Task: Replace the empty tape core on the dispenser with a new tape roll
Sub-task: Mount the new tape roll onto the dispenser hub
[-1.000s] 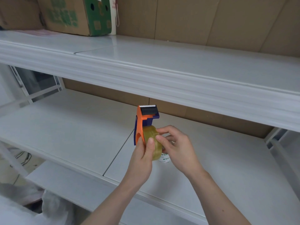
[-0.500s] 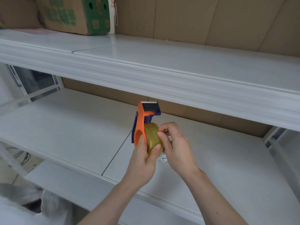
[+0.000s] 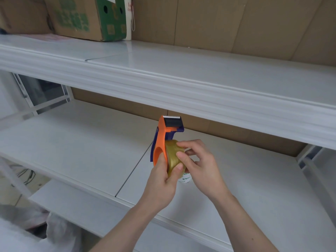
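An orange and dark blue tape dispenser (image 3: 162, 135) stands upright in the air above the lower shelf, its toothed blade at the top. A yellowish clear tape roll (image 3: 172, 155) sits on its hub. My left hand (image 3: 164, 180) grips the dispenser's lower body, thumb pressed on the roll's rim. My right hand (image 3: 198, 164) pinches at the roll's outer face with thumb and forefinger. A white tape core (image 3: 184, 179) with green print lies on the shelf, mostly hidden behind my hands.
The white lower shelf (image 3: 81, 148) spreads left and right of my hands. A white upper shelf (image 3: 181, 77) overhangs just above the dispenser. A cardboard box (image 3: 87, 17) with green print stands at the upper shelf's far left. Brown board backs both shelves.
The dispenser has risen a little and tilted. My right fingers have shifted across the roll's face, picking at its surface. My left hand keeps its grip.
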